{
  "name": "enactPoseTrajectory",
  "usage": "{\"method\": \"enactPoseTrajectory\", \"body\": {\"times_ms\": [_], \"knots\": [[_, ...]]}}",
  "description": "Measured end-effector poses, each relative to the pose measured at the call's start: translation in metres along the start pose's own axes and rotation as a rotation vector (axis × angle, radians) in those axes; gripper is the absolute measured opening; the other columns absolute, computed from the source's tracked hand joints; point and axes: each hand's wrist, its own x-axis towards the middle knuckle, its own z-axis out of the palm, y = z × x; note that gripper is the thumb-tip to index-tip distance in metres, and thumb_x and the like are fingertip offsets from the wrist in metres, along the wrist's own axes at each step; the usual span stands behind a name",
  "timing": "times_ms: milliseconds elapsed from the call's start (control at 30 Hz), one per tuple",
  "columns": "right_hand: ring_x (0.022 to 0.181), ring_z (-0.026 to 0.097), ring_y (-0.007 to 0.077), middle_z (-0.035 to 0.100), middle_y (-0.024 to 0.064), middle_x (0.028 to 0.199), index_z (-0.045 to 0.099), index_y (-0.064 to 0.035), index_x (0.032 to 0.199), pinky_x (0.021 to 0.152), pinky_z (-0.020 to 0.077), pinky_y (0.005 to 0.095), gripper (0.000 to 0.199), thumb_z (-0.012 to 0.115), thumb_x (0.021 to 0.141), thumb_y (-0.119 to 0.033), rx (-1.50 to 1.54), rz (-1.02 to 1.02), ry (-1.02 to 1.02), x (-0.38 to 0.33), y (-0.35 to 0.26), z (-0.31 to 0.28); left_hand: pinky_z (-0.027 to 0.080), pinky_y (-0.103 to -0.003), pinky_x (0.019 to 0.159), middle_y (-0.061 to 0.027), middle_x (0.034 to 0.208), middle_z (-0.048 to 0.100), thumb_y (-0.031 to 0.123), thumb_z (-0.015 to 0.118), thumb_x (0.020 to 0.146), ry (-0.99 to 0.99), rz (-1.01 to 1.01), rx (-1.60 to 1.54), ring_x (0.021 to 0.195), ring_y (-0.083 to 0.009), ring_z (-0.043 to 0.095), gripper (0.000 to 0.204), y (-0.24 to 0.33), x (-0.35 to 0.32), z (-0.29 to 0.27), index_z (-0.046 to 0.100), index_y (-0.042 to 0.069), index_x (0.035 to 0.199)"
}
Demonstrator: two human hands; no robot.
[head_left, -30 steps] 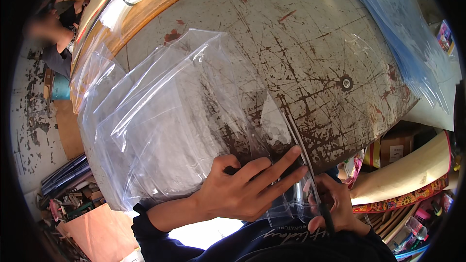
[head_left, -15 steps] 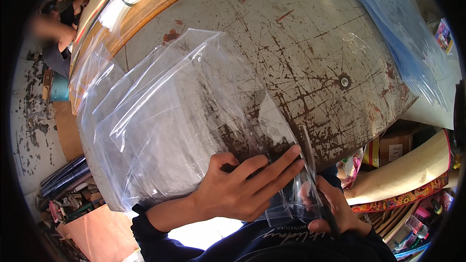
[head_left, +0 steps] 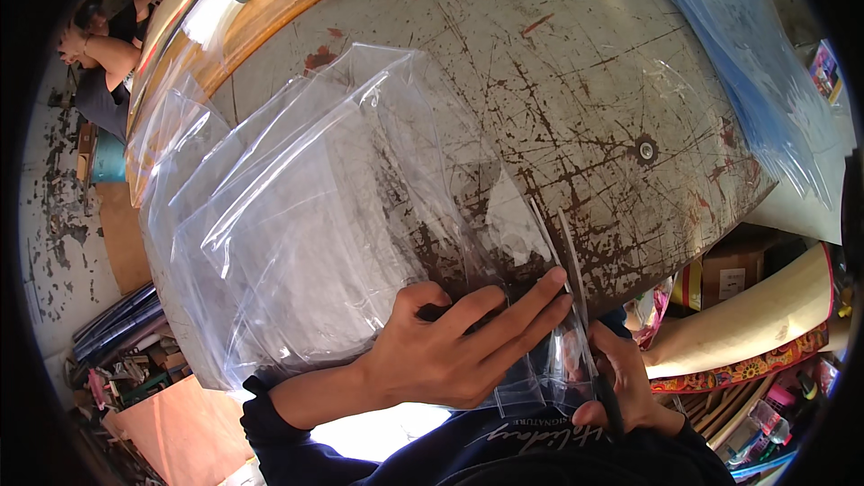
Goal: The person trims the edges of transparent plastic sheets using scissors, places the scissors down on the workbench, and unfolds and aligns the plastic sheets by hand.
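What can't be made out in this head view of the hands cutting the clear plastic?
- Scissor handles: hidden inside the right hand; only the scissor blades show.
- Sheet count in the clear plastic stack: layers overlap and glare, so it cannot be told.
- Plastic edge under the left hand: covered by the fingers.
- Blue plastic, top right: cut off by the fisheye rim.
- Clutter at lower right: too small and bent.

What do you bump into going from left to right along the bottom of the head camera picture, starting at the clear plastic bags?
Clear plastic bags → left hand pressing on them → scissors → right hand holding the scissors → pale rolled sheet beside the table.
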Motion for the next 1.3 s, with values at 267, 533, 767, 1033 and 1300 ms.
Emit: {"method": "enactPoseTrajectory", "body": {"times_ms": [267, 533, 767, 1033, 1300], "knots": [[0.064, 0.045, 0.0039, 0.053, 0.0008, 0.073, 0.05, 0.0028, 0.103, 0.054, 0.0364, 0.0195, 0.078, 0.087, 0.051, -0.043, 0.074, 0.122, 0.037, -0.002, -0.009, 0.0, 0.024, -0.03, 0.07, 0.0075, 0.12, 0.058, 0.013, 0.054, 0.059, 0.008, -0.02, 0.025, 0.076, -0.0079, 0.043, 0.053, 0.002, -0.003, 0.003, 0.064, 0.02, 0.111], [0.069, 0.048, 0.0089, 0.053, 0.0042, 0.078, 0.041, 0.0014, 0.119, 0.061, 0.0423, 0.0248, 0.088, 0.086, 0.056, -0.041, 0.078, 0.113, 0.018, -0.005, -0.005, -0.003, 0.024, -0.031, 0.07, 0.0061, 0.121, 0.058, 0.014, 0.053, 0.056, -0.001, -0.006, 0.024, 0.071, -0.006, 0.044, 0.057, 0.002, 0.0, 0.001, 0.064, 0.019, 0.112], [0.072, 0.05, 0.0115, 0.054, 0.0068, 0.082, 0.036, 0.0023, 0.125, 0.065, 0.0446, 0.027, 0.09, 0.084, 0.06, -0.037, -0.028, 0.099, -0.01, 0.001, -0.011, 0.0, 0.028, -0.029, 0.066, 0.0058, 0.123, 0.056, 0.009, 0.052, 0.066, -0.028, -0.004, -0.004, 0.082, -0.0066, 0.045, 0.046, 0.002, -0.002, -0.004, 0.064, 0.014, 0.109], [0.069, 0.049, 0.0093, 0.054, 0.006, 0.08, 0.043, 0.0037, 0.117, 0.061, 0.0434, 0.0237, 0.092, 0.086, 0.053, -0.046, 0.004, 0.092, 0.038, 0.0, -0.007, 0.0, 0.024, -0.031, 0.07, 0.0087, 0.119, 0.059, 0.012, 0.051, 0.059, 0.02, 0.022, 0.03, 0.071, -0.0037, 0.045, 0.054, 0.001, -0.001, 0.002, 0.064, 0.019, 0.111], [0.071, 0.05, 0.0088, 0.055, 0.0054, 0.079, 0.044, 0.0034, 0.113, 0.059, 0.0423, 0.0239, 0.085, 0.086, 0.055, -0.043, 0.004, 0.145, 0.006, -0.002, -0.006, -0.005, 0.026, -0.03, 0.07, 0.0075, 0.12, 0.058, 0.01, 0.051, 0.062, -0.004, -0.001, 0.01, 0.076, -0.0061, 0.044, 0.051, 0.003, -0.002, -0.001, 0.064, 0.017, 0.111]]}}
